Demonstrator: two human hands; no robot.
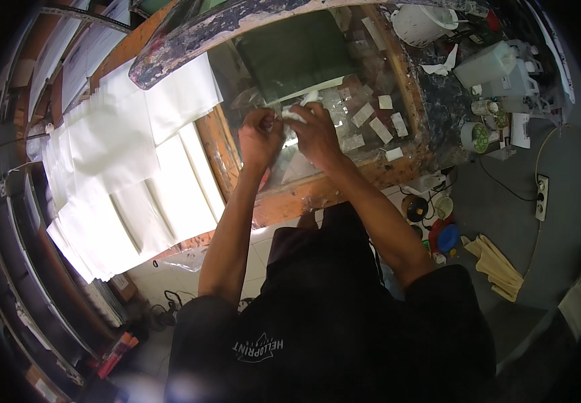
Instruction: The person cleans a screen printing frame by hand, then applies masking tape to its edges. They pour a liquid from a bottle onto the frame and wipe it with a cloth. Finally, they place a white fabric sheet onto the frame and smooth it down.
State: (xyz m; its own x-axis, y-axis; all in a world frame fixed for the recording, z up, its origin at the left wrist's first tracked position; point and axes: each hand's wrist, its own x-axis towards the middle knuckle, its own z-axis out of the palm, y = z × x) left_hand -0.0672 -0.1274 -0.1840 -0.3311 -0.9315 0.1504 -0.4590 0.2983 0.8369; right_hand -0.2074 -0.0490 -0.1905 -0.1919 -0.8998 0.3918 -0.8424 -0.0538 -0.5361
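Note:
Both of my hands are close together over a glass work surface [290,168] set in a wooden frame. The fingers of my left hand [260,138] are curled in a pinch, and what lies between them is too small to tell. My right hand [320,138] has its fingers bent around a white crumpled wad [294,115], perhaps tissue or cloth. Just beyond the hands lies a dark green rectangular panel [297,57], with a pale strip along its near edge. Small white rectangular pieces [380,130] are scattered on the glass to the right of my right hand.
Stacks of large white paper [129,161] cover the left side. A paint-stained bar [203,40] crosses above the table. Plastic jugs [488,64], a white bucket [423,25] and jars stand at the right. A power strip [542,198] and a yellowish cloth [495,265] are lower right.

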